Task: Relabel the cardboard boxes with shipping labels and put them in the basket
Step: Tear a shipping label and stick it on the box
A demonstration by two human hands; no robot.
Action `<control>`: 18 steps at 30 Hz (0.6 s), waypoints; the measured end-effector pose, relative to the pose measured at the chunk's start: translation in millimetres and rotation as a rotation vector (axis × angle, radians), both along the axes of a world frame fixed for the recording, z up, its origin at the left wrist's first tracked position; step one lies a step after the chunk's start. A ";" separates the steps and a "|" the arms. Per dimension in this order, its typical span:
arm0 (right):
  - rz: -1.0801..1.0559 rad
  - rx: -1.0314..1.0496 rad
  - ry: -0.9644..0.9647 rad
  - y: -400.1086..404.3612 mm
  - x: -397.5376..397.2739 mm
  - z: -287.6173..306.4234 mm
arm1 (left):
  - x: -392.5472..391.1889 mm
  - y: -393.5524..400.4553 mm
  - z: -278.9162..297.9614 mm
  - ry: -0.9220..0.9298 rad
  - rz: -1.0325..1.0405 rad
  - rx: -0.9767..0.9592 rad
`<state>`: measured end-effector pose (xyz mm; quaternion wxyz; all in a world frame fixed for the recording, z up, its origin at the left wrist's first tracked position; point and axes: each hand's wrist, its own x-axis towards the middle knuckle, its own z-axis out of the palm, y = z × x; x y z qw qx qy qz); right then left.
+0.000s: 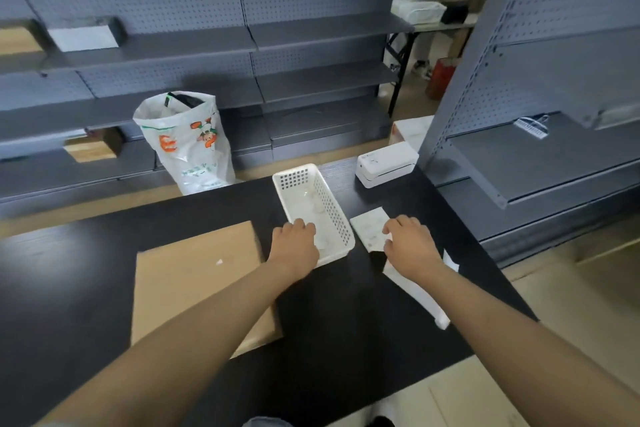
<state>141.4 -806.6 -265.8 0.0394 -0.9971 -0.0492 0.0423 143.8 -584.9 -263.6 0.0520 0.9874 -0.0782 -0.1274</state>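
A white perforated basket (337,215) stands on the black table (346,329), with only faint clear scraps inside. My left hand (294,243) curls over its near left corner and grips the rim. To the right of the basket lies a white label sheet (367,226). My right hand (410,243) rests palm down on that sheet's near edge with its fingers bent onto it. A long white paper strip (420,296) runs from under this hand toward the table's right edge. Flattened brown cardboard (194,274) lies to the left, partly under my left forearm.
A white label printer (386,165) sits at the table's far right corner. A printed plastic bag (188,146) stands on the floor beyond the table. Grey pegboard shelving (540,156) closes in on the right and runs along the back.
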 end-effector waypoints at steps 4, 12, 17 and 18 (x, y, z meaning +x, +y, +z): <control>-0.018 0.048 -0.019 -62.5 14.7 1.5 | 5.0 -57.7 -1.3 0.014 0.014 0.012; 0.000 0.114 0.062 -111.3 37.4 -19.2 | 5.3 -119.7 -11.2 0.031 0.010 0.039; -0.021 0.093 0.133 -122.3 52.0 -32.7 | 24.3 -127.5 -22.9 0.063 -0.033 0.009; -0.021 0.083 0.144 -124.9 55.3 -35.8 | 28.2 -130.2 -26.2 0.067 -0.054 0.005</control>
